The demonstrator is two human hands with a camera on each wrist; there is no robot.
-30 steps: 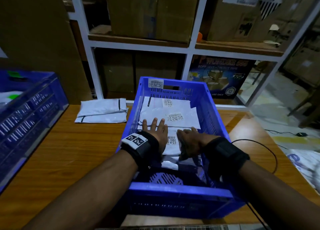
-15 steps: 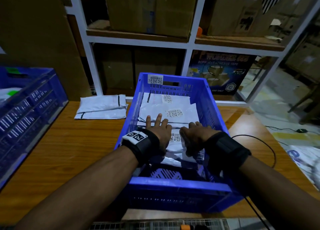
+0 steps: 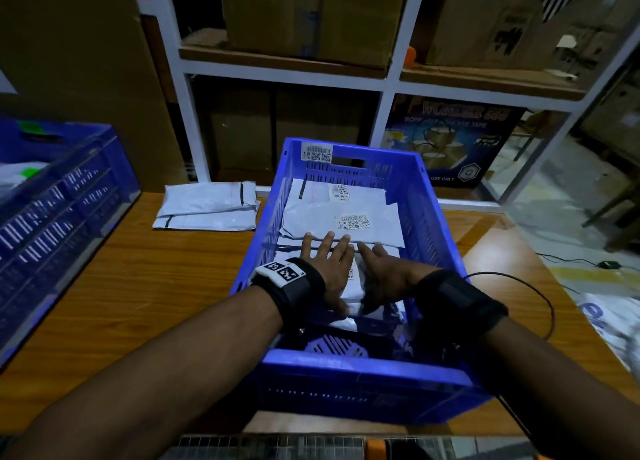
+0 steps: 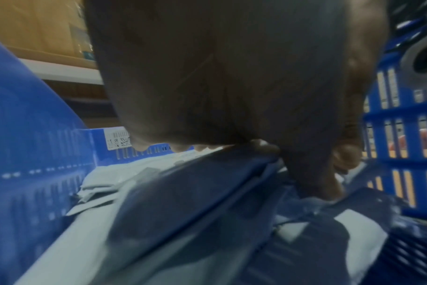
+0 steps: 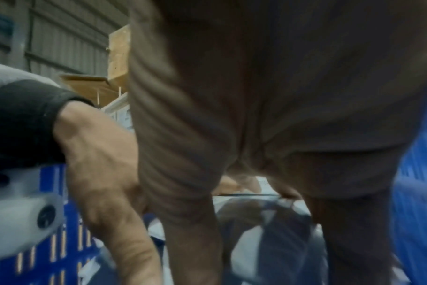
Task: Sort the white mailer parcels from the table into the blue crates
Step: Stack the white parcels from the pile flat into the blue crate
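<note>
The near wall of the centre blue crate [image 3: 360,380] faces the person, and both forearms reach over it into the crate. Part of the crate floor behind this wall is bare.

The left hand [image 3: 329,269] lies flat, palm down, with fingers straight and spread, pressing on the nearest white mailer parcel [image 3: 351,291] inside the crate. The right hand [image 3: 381,276] rests on the same parcel just beside the left. Its fingers appear extended, but whether its thumb curls under the parcel edge cannot be determined. The wrist views are blurred and show only palms above white film.

Beyond the hands, a second parcel [image 3: 346,222] with a barcode label overlaps the nearest one, and a third parcel [image 3: 341,192] lies against the far wall.

To the left of the crate, at the far edge of the table [image 3: 138,286], two stacked mailer parcels [image 3: 207,206] remain unsorted. A second blue crate [image 3: 65,196] stands at the far left. Shelving with cardboard boxes [image 3: 304,12] stands behind the table.

Step in hand, as judged: seating and flattening a parcel in the centre crate. The task appears mostly complete.

Next move: lift both hands clear of the crate rim, reach to the left and forward, and take the top parcel of the stack by its edge. The film is thin and slippery, so a pinch on the edge is advisable.
</note>
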